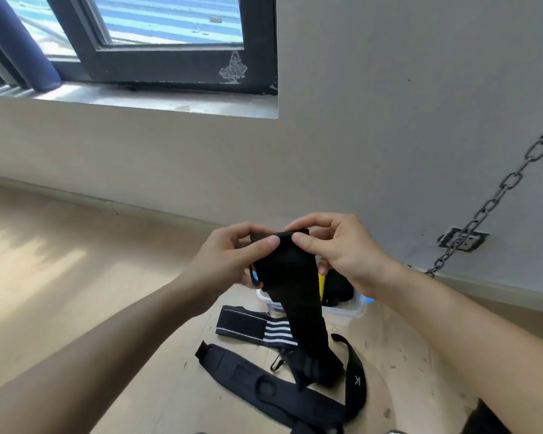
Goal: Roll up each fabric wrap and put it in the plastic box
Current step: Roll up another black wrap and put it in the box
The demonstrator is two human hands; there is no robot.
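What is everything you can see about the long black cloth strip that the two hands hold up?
The long black fabric wrap is a plain, flat, soft-looking band. The left hand and the right hand pinch its top end, thumbs on the near face, where a roll seems to begin. The rest hangs unrolled, slanting down in front of the clear plastic box, and its lower end crumples on the pale wooden floor among other black straps.

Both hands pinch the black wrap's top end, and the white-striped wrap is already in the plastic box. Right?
No. The head view shows the white-striped wrap on the floor beside the plastic box, not in it. Left hand and right hand do pinch the black wrap.
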